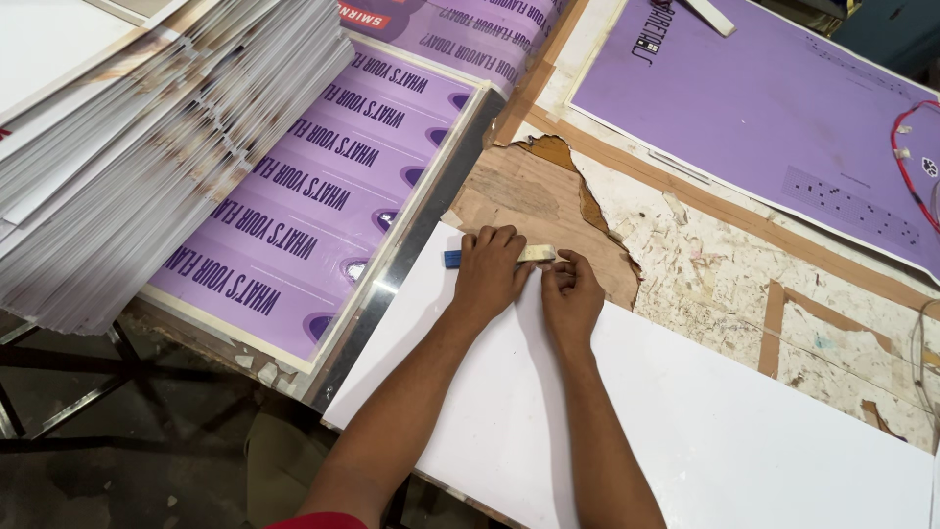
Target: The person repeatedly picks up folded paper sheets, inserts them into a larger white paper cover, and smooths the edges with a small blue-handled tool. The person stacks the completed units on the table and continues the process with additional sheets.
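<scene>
A long white board [685, 431] lies slantwise across the worn table. At its top edge, my left hand [487, 274] is closed over a small tool with a blue end [452, 259] and a cream-coloured body [537, 254]. My right hand [571, 294] sits just to the right of it, with its fingertips pinching at the cream end of the tool on the board's edge. Most of the tool is hidden under my left fingers.
A metal straightedge [411, 235] runs along the board's left side. A purple printed sheet [313, 206] lies left of it beneath a tall stack of boards [147, 147]. Another purple sheet [783, 108] and a red wire [906, 167] lie at the far right. The tabletop [705, 274] is chipped.
</scene>
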